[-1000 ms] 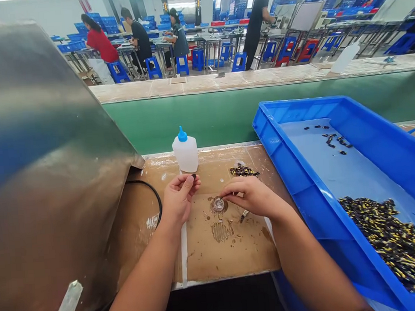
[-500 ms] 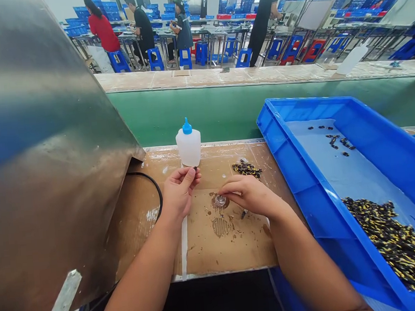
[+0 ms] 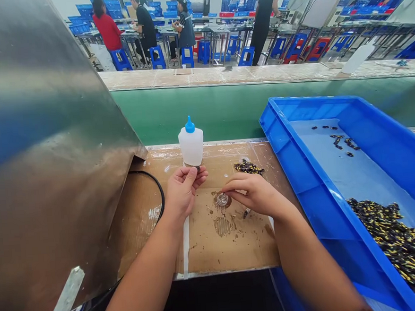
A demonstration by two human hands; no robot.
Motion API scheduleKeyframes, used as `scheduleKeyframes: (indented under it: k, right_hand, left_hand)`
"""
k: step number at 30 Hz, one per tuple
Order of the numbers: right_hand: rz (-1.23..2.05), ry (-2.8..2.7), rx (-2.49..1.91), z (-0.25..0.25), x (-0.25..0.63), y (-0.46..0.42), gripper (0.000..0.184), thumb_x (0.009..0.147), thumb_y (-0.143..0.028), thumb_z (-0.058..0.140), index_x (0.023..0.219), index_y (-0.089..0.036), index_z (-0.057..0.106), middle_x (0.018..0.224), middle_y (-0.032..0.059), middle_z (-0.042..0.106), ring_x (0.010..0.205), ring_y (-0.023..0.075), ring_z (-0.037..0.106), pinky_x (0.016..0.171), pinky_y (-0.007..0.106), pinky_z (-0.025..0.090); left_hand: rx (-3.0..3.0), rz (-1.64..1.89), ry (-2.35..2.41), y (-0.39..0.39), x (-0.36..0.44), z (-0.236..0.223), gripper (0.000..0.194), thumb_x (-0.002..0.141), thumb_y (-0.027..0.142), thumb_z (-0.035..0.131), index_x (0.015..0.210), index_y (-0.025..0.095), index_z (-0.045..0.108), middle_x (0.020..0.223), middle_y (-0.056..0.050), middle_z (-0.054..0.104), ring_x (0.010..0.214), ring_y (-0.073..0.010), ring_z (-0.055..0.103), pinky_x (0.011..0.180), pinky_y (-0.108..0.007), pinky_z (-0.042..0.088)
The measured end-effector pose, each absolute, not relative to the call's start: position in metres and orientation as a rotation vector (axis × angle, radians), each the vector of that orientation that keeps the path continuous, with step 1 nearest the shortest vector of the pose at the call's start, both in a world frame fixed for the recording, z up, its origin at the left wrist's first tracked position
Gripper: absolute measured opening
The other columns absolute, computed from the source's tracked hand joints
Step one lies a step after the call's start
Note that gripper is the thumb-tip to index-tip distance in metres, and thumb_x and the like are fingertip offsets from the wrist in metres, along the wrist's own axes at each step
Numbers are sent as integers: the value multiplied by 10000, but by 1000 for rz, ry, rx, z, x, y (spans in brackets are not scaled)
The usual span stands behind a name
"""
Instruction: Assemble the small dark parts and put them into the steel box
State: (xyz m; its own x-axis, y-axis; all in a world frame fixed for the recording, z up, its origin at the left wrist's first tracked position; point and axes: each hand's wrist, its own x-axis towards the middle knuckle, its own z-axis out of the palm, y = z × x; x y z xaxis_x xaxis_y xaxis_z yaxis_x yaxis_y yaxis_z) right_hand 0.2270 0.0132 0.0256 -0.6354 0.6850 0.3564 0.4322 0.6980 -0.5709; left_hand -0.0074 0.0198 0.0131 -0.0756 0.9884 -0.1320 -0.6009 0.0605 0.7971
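Observation:
Between the thumb and fingers of my left hand point(image 3: 185, 189) is a small dark part point(image 3: 198, 168), just in front of a translucent squeeze bottle point(image 3: 191, 144) with a blue nozzle cap. My right hand point(image 3: 251, 192) is pinched over a small clear round dish point(image 3: 222, 200) on the cardboard. Whatever its fingertips hold is too small to make out. A small pile of black-and-yellow parts point(image 3: 249, 167) lies beyond my right hand. One loose small part point(image 3: 246, 213) rests on the cardboard beneath that hand.
A large blue bin point(image 3: 303, 177) on the right holds a heap of black-and-yellow parts point(image 3: 398, 241). A metal housing point(image 3: 51, 152) rises at the left, with a black cable point(image 3: 156, 187) beside it. Beyond the green belt point(image 3: 225, 104), several people work at tables.
The whole view has shifted slightly. Both hands keep nearly the same positions, the left still pinching the dark part and the right still over the dish.

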Motion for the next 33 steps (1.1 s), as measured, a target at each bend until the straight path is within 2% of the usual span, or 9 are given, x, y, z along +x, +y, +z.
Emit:
scheduleKeyframes:
  k: [5,9,13,16,21,24,28,33]
  right_hand:
    - [618,-2285,-928,26,230,15,172,1036,-152,657,1064,-228,808,968,38,789,888,199,723,806,330,545]
    - [790,-1961,-982,28,220,12,86,1001,-263,721,997,-212,791,921,42,782,824,186,708,741,318,541]
    - [1147,-1451,-843,21,202,4,198,939,-390,843,963,-207,771,854,30,745,719,157,668,637,272,540]
    - [1289,-1257,-734,14,187,-2,240,941,-445,875,1000,-226,796,791,2,712,666,132,639,616,249,531]
    - [1205,-1202,-792,19,172,-10,229,929,-437,896,1055,-255,841,936,38,782,808,168,709,716,289,603]
    - [1059,-1222,-836,26,170,-13,204,932,-419,885,1037,-251,839,988,53,791,877,195,733,765,320,629]
    - [1042,-1226,-871,23,173,-12,238,939,-448,875,1049,-246,816,964,51,770,827,192,710,733,331,618]
    - [1220,-1124,-795,7,177,-6,291,936,-467,893,1109,-256,791,914,20,735,790,163,681,742,305,596]
  left_hand:
    - [580,1424,820,18,-8,15,526,535,410,1099,774,154,706,912,-78,835,776,-135,779,733,-209,625]
    - [520,1392,778,14,-8,18,510,538,427,1098,791,164,742,904,-58,831,743,-111,762,686,-174,611]
    - [465,1349,760,7,-2,17,496,557,444,1091,807,167,764,907,-58,828,733,-107,755,666,-163,613]
    - [443,1317,754,2,4,17,478,568,445,1087,799,170,773,866,-52,822,710,-100,746,643,-151,606]
    - [469,1316,752,-4,8,22,453,566,425,1091,812,188,794,916,-51,836,756,-115,766,682,-163,626]
    - [515,1341,757,-5,9,24,438,587,443,1080,768,190,772,835,-36,816,713,-118,754,650,-177,618]
    - [640,1386,862,-5,13,22,433,632,449,1060,869,180,817,734,-26,767,667,-108,719,622,-175,591]
    - [772,1419,975,-5,14,13,464,664,410,1043,1021,183,852,892,-57,815,768,-121,739,724,-207,619]
